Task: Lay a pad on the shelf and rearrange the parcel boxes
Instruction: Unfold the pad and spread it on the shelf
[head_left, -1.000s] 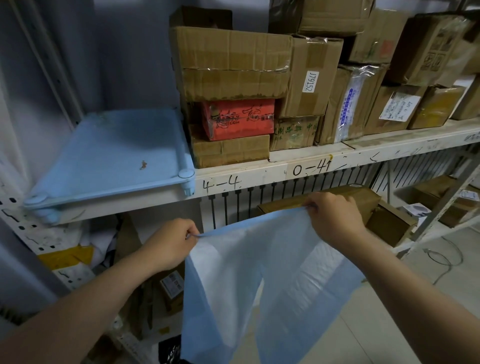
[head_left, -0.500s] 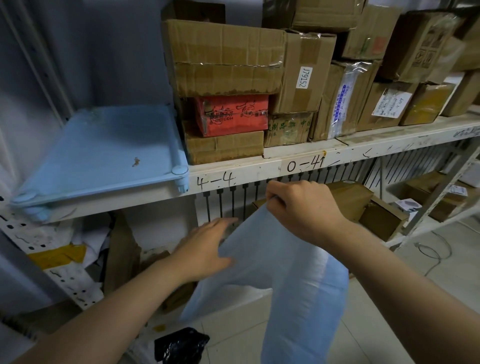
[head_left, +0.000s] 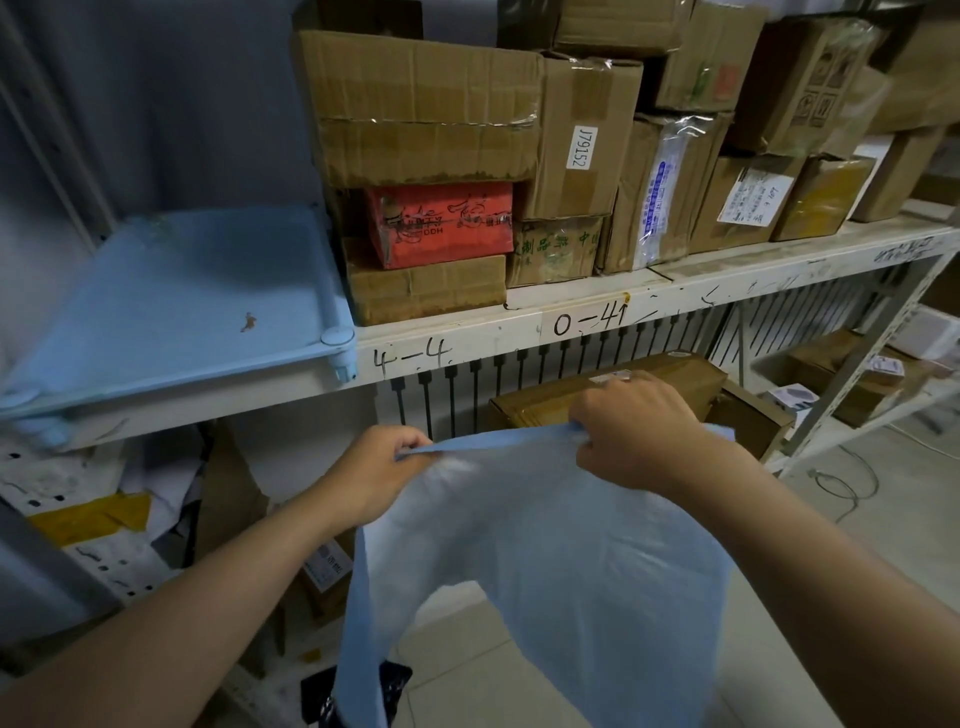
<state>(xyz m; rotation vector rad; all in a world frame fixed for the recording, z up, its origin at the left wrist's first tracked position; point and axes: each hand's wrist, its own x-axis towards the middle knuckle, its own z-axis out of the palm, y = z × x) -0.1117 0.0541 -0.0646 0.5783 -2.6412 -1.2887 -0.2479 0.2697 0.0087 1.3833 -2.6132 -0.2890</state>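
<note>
A white metal shelf crosses the scene, its front edge hand-lettered "4-4" and "0-41". On its left end lies a light blue plastic panel with round corner sockets. To the right of the panel, touching it, cardboard parcel boxes are stacked, a red box wedged among them and a white label reading "J7915Z" on one upright carton. Below the shelf sit a flat brown box and further parcels, on a pale tiled floor.

The pale blue pad hangs in front of the shelf, below its edge and not touching it. The left hand pinches the top edge at its left end; the right hand grips the same edge further right, the edge pulled taut between them.
</note>
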